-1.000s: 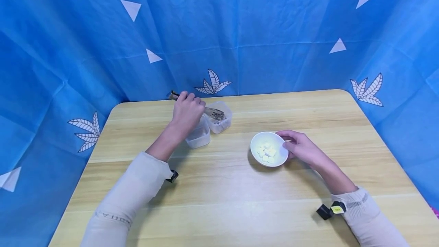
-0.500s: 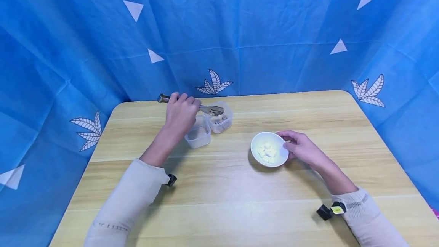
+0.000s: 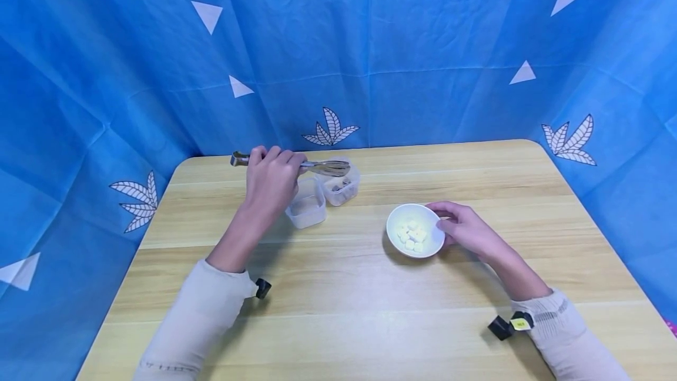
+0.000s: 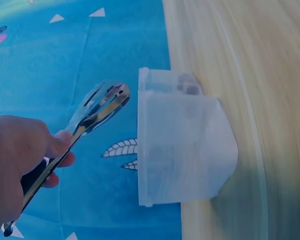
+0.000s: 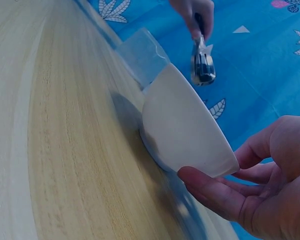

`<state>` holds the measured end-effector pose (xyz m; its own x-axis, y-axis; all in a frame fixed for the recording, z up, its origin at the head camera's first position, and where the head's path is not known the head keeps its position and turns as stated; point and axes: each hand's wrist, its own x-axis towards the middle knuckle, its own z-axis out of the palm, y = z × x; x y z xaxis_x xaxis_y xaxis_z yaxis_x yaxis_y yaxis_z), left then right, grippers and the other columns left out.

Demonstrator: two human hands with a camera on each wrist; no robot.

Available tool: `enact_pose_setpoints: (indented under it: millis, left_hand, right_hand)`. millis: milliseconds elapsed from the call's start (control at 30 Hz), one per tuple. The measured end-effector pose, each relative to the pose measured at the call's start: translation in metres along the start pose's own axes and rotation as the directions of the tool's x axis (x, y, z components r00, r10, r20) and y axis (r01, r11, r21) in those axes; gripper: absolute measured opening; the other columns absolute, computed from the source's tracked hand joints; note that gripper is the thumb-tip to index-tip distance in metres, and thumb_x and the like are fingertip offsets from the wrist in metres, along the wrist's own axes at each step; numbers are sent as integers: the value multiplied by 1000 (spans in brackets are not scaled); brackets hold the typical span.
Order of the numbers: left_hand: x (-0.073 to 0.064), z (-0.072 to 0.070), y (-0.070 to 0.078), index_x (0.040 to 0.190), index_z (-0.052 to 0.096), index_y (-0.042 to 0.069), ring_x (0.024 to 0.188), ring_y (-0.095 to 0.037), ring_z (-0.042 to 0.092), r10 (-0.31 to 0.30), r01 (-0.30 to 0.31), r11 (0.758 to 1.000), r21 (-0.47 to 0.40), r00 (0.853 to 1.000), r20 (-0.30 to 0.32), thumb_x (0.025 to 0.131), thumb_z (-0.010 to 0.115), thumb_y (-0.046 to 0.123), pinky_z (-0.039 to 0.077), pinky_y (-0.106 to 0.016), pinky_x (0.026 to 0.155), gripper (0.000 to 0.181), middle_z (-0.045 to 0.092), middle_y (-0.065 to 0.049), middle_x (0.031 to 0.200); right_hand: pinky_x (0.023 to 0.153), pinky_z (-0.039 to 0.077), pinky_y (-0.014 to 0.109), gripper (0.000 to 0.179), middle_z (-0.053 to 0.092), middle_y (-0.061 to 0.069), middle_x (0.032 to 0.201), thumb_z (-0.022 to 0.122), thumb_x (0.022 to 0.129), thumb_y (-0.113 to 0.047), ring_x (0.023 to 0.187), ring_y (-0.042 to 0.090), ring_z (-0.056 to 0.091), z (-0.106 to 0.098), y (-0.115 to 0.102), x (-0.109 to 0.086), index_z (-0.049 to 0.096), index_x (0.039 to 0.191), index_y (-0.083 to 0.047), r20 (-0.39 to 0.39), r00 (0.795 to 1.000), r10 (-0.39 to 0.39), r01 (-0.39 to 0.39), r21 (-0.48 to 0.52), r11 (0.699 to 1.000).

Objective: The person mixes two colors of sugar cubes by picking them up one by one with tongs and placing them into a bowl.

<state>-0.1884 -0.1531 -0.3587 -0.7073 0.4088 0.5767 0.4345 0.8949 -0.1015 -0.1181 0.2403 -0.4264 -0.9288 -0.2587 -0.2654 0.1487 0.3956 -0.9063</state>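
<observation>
My left hand (image 3: 272, 184) grips metal tongs (image 3: 328, 168) with slotted heads. They are nearly level, heads to the right over the rear clear plastic container (image 3: 346, 194). In the left wrist view the tongs' heads (image 4: 107, 102) are above the containers' rims. Small dark pieces (image 3: 341, 184) lie in the rear container. A second clear container (image 3: 308, 216) stands against it, nearer me. With thumb and fingers my right hand (image 3: 468, 228) pinches the rim of a white bowl (image 5: 185, 125). Several small white cubes (image 3: 411, 234) are inside it.
The wooden table (image 3: 338, 310) ends at a blue curtain (image 3: 317, 28) hanging close behind the containers. Black wrist-camera pieces (image 3: 499, 327) stick out beside the right cuff.
The left hand has drawn back left and toward me. The tongs have lifted out of the rear container and turned from slanting down to nearly level. The right hand and bowl stay put.
</observation>
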Motion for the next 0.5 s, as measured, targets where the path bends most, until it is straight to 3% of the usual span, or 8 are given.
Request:
enact_pose_setpoints:
  millis: [233,500]
  left_hand:
    - [-4,-9,14,114,80,11,99,-27,70,-22,22,996,-87,1000,4,98,72,24,42,-44,90,22,81,-9,110]
    - [-5,-12,35,111,80,14,96,-24,72,7,-12,993,-121,999,-35,101,68,28,42,-45,90,21,81,-5,107]
  right_hand:
    - [73,63,34,50,56,36,139,49,101,-2,94,19,68,0,1,1,43,149,10,0,1000,-3,3,-4,1000]
    - [73,63,34,49,55,36,139,50,101,-1,94,20,68,0,2,1,43,149,10,-2,1000,-9,9,-7,1000]
